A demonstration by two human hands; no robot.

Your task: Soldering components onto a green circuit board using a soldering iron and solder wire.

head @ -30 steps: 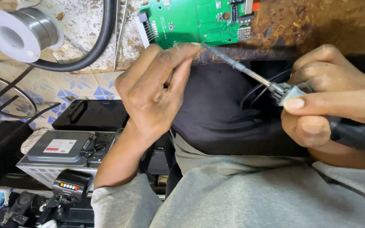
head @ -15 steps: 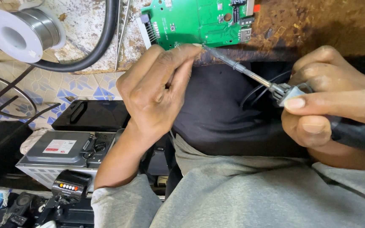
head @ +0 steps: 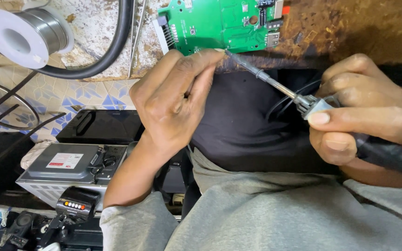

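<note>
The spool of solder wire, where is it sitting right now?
In the head view the solder spool lies at the top left on the worn bench, beside a black cable, left of the green circuit board.

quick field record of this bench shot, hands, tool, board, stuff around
left hand: fingertips at the lower edge of the green circuit board, pinched together
right hand: grips the soldering iron, tip at the board's lower edge
solder spool: top left, on the worn bench top
black cable: curves beside the spool
tweezers: left of the board
</note>
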